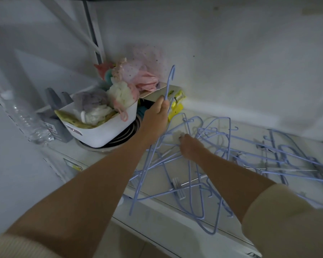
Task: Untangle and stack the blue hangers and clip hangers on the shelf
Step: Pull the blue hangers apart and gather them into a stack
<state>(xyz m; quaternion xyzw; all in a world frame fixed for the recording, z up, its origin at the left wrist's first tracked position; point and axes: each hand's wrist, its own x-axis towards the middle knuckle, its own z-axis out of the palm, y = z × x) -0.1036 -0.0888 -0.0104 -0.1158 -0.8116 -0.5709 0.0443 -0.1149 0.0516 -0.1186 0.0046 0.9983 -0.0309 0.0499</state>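
Both hands are engaged with the tangle. My left hand [158, 113] is closed around the neck of one blue hanger [168, 86], just below its hook, with the hook pointing up toward the back wall [231, 62]. My right hand [189, 148] reaches into the middle of the tangled pile [185, 174]; its fingers curl down among the wires and appear to grip something there, but I cannot tell exactly which piece.

Location of the work: the tangled pile lies on the white shelf [175, 226], directly in front of me, with several frames overhanging the front edge. At least one clip hanger [178, 187] with pale clips is caught in the lower part of it. A second group of hangers [287, 161] lies flatter on the shelf to the right, partly aligned but not squared up.

Progress assessment: early stage. The hanger in my left hand looks partly raised, yet its lower frame seems interlocked with the others. No finished stack of either kind is visible. Remaining work: free each hanger, separate clip types from plain ones, stack both.

Adjacent item: a white basket [101, 131] of soft things stands at the left, near my left hand.
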